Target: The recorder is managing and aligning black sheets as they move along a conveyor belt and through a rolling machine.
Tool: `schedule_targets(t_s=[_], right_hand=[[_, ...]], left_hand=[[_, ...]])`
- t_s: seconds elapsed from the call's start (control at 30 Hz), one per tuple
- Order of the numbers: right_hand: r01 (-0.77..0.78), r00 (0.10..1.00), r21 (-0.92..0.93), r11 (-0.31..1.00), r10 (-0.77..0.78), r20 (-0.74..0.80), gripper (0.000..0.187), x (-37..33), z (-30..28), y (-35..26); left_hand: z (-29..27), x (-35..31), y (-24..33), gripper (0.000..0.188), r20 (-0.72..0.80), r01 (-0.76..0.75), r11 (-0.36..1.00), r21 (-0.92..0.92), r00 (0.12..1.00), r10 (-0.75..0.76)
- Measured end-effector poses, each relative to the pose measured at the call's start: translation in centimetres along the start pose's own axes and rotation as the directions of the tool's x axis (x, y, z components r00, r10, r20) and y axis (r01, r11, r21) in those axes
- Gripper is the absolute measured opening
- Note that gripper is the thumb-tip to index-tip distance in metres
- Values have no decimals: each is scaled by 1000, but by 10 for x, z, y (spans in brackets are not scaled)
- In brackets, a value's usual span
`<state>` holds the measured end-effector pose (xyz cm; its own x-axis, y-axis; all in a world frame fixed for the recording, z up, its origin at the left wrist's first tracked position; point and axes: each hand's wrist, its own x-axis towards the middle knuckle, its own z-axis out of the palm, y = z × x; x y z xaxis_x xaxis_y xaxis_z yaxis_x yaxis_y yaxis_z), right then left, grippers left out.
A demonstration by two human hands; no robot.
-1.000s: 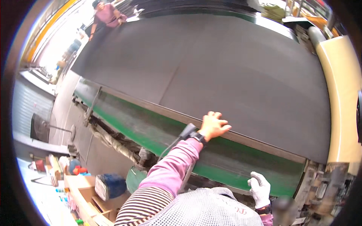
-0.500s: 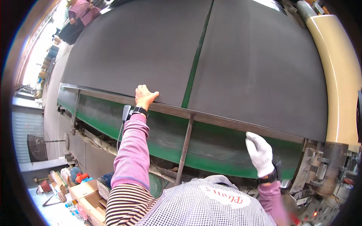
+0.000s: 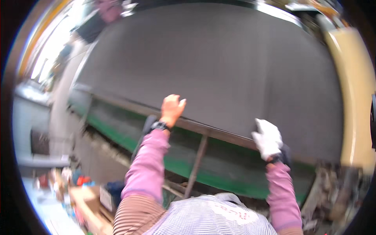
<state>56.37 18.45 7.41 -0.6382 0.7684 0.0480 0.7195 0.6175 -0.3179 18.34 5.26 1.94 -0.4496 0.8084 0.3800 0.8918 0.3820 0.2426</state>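
A broad dark grey sheet (image 3: 203,58) spreads over the flat bed in front of me. My left hand (image 3: 172,109), bare and with a dark watch at the wrist, is at the sheet's near edge, thumb apart from the fingers. Further right, my right hand (image 3: 268,137) wears a white knitted glove and lies over the same edge, its thumb out to the left. Motion blur softens both hands, and neither shows anything held. Below the sheet runs a metal edge rail (image 3: 192,126).
Under the rail hangs a green belt (image 3: 231,168), crossed by a metal strut (image 3: 197,164). A large cream roller (image 3: 348,90) stands at the right. Another person (image 3: 109,11) is at the far left. Cardboard boxes (image 3: 87,197) sit at the lower left.
The green gap that split the grey surface in two no longer shows. My right hand has moved up from below the rail onto the sheet's edge. The view has shifted and blurred.
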Motion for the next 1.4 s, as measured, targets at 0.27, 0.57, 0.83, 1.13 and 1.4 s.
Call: schedule_targets(t_s=[0.27, 0.57, 0.83, 1.13, 1.4], right_hand=[[-200, 964, -168, 965, 225, 140, 54, -29, -33, 95], [-331, 943, -232, 915, 310, -124, 33, -94, -68, 224], [-417, 789, -102, 903, 305, -533, 20, -135, -84, 188], [-218, 811, 352, 910, 370, -453, 25, -254, -60, 60], [-175, 893, 560, 810, 371, -257, 26, -270, -64, 8]], left_hand=[[-18, -20, -38, 30, 301, 121, 987, 104, 942, -147], [-30, -13, 20, 23, 532, -93, 980, -174, 829, 174], [1, -29, 127, 23, 527, -237, 938, -252, 780, 338], [27, -48, 274, 28, 470, -382, 897, -222, 764, 442], [60, -50, 337, 55, 591, -195, 856, -478, 650, 478]])
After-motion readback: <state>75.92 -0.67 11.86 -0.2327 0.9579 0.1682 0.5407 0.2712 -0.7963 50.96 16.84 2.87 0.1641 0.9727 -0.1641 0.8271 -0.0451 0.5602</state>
